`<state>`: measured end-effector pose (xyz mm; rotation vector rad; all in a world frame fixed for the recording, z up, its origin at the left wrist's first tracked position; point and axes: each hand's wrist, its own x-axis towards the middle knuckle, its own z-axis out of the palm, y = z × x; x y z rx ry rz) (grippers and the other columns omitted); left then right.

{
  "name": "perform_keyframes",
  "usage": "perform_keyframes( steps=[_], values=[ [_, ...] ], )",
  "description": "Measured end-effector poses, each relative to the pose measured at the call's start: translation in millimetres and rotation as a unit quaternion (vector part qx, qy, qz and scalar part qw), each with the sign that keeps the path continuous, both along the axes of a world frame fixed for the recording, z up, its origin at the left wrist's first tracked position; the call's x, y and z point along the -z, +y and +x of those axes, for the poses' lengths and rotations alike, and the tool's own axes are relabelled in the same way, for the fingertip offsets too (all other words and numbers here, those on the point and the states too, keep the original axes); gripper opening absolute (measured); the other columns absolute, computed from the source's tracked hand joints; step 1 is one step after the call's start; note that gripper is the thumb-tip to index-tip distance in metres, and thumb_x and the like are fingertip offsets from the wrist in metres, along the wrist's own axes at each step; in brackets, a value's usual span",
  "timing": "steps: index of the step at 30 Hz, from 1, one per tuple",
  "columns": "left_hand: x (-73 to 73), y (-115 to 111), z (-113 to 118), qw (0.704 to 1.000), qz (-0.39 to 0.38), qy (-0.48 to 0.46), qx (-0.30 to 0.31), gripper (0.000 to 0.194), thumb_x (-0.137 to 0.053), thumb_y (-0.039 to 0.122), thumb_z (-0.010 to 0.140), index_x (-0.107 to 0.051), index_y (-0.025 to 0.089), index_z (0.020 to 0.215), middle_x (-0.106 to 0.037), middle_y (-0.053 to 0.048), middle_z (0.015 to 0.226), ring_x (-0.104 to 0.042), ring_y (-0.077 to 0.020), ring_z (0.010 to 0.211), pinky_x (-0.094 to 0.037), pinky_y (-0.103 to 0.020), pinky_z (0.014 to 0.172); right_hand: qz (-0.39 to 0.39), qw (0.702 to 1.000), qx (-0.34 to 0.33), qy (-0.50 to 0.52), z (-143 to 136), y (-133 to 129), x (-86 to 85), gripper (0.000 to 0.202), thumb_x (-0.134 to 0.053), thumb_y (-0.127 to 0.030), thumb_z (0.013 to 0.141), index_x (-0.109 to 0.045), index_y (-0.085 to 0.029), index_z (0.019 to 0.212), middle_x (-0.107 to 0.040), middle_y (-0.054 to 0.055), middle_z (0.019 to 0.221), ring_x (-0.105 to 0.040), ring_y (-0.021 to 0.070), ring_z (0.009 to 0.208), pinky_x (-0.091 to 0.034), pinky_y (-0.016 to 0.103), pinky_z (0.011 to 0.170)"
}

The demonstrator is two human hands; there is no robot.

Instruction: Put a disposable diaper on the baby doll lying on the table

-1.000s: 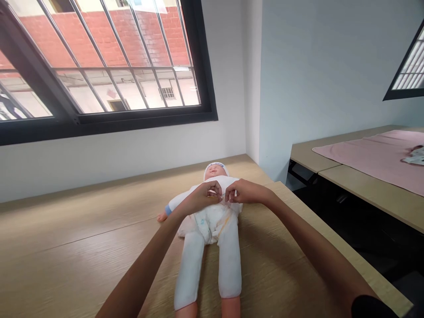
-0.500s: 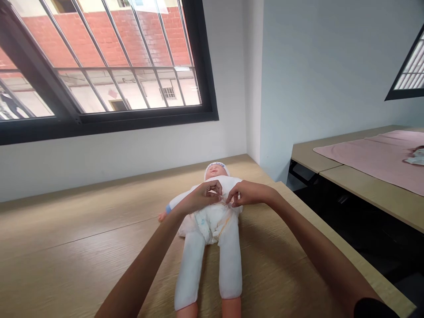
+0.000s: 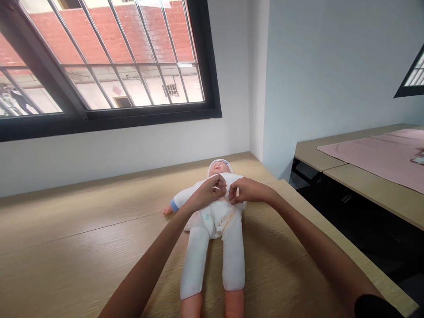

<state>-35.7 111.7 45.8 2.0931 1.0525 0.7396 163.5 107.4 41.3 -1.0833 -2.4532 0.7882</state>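
A baby doll lies on its back on the wooden table, its head at the far end and its legs toward me. It wears a white cap, a white long-sleeved top with a blue cuff, and a white diaper with a yellowish line at one leg. Over its belly, where top and diaper meet, my left hand is curled with thumb and fingers pinched. Close beside it, my right hand pinches too, fingertips turned down. What lies between the fingertips is too small to tell.
A dark-framed window with bars is in the wall behind the table. Across a dark gap on the right stands another table with a pink cloth and part of some object at the picture's edge.
Both hands stay over the doll's belly; their fingers have shifted slightly, the right fingertips curling in more. The whole view has moved a little, so the doll appears slightly farther right and higher.
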Motion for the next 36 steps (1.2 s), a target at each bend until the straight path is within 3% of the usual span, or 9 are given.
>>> perform_keyframes(
  steps=[7,10,15,18,21,28,31,34,36],
  values=[
    [-32.3,-20.0,-17.7,0.994,0.085,0.016,-0.061,0.015,-0.051,0.03,0.083,-0.06,0.019,0.087,-0.065,-0.004,0.096,-0.061,-0.0176,0.089,-0.051,-0.031,0.08,-0.014,0.999,-0.019,-0.043,5.3,-9.7,-16.9,0.02,-0.059,-0.017,0.082,-0.074,-0.019,0.095,-0.073,0.002,0.091,-0.064,0.0146,0.078,-0.044,0.022,0.067],
    [-42.3,-31.6,-18.9,0.991,0.113,-0.008,-0.078,0.02,-0.054,0.036,0.084,-0.063,0.018,0.087,-0.068,-0.004,0.094,-0.063,-0.0191,0.09,-0.051,-0.034,0.084,0.005,0.997,0.013,-0.08,14.6,-14.5,-29.6,0.025,-0.055,-0.021,0.086,-0.073,-0.02,0.103,-0.073,0.003,0.092,-0.063,0.0151,0.074,-0.043,0.023,0.065],
    [-30.0,-32.5,-9.5,0.989,0.134,0.033,-0.055,0.017,-0.051,0.031,0.086,-0.064,0.02,0.087,-0.069,-0.003,0.096,-0.063,-0.0189,0.09,-0.051,-0.032,0.082,0.039,0.988,0.102,-0.113,29.9,-21.6,-42.1,0.027,-0.052,-0.027,0.089,-0.071,-0.022,0.108,-0.07,0.005,0.105,-0.062,0.0189,0.086,-0.043,0.026,0.07],
    [-15.1,-25.5,-5.8,0.98,0.177,0.09,0.01,0.024,-0.042,0.02,0.087,-0.066,0.02,0.091,-0.068,-0.004,0.1,-0.061,-0.0198,0.096,-0.048,-0.034,0.087,0.035,0.983,0.131,-0.123,37.1,-25.9,-46.6,0.03,-0.05,-0.031,0.091,-0.066,-0.02,0.114,-0.068,0.007,0.109,-0.061,0.0205,0.092,-0.043,0.027,0.073],
    [-6.0,-21.3,-2.3,0.973,0.16,0.148,0.08,0.031,-0.04,0.01,0.082,-0.069,0.019,0.088,-0.068,-0.006,0.102,-0.061,-0.0217,0.096,-0.046,-0.035,0.09,0.03,0.982,0.14,-0.122,42.6,-28.5,-49.7,0.035,-0.049,-0.037,0.092,-0.061,-0.02,0.12,-0.066,0.008,0.111,-0.061,0.0211,0.094,-0.044,0.027,0.073],
    [-10.2,-23.6,3.3,0.97,0.16,0.17,0.068,0.036,-0.044,0.007,0.079,-0.075,0.024,0.089,-0.064,-0.003,0.12,-0.057,-0.0255,0.109,-0.041,-0.034,0.098,0.021,0.978,0.163,-0.126,45.2,-28.8,-49.2,0.037,-0.051,-0.041,0.09,-0.059,-0.022,0.121,-0.066,0.008,0.109,-0.061,0.021,0.088,-0.044,0.028,0.072],
    [-22.0,-16.9,-19.4,0.976,0.17,0.13,0.035,0.031,-0.043,0.02,0.086,-0.071,0.025,0.096,-0.063,-0.002,0.123,-0.058,-0.0218,0.108,-0.042,-0.033,0.098,0.014,0.979,0.16,-0.129,44.6,-31.2,-50.8,0.037,-0.051,-0.041,0.09,-0.059,-0.022,0.12,-0.065,0.009,0.111,-0.061,0.0216,0.089,-0.044,0.028,0.071],
    [-31.7,-3.7,-62.7,0.975,0.166,0.139,-0.048,0.024,-0.048,0.03,0.083,-0.069,0.023,0.094,-0.068,-0.004,0.105,-0.062,-0.0207,0.097,-0.046,-0.031,0.089,0.018,0.981,0.152,-0.122,46.8,-34.3,-54.1,0.039,-0.051,-0.042,0.09,-0.057,-0.022,0.123,-0.065,0.009,0.111,-0.061,0.022,0.093,-0.045,0.029,0.074],
    [-29.0,5.3,-89.3,0.974,0.071,0.203,-0.072,0.018,-0.055,0.027,0.073,-0.07,0.021,0.083,-0.07,-0.003,0.089,-0.064,-0.0201,0.082,-0.048,-0.027,0.075,0.026,0.981,0.157,-0.112,49.5,-35.7,-56.0,0.042,-0.051,-0.043,0.091,-0.055,-0.021,0.126,-0.065,0.009,0.112,-0.061,0.0224,0.096,-0.045,0.029,0.077]
  ],
)
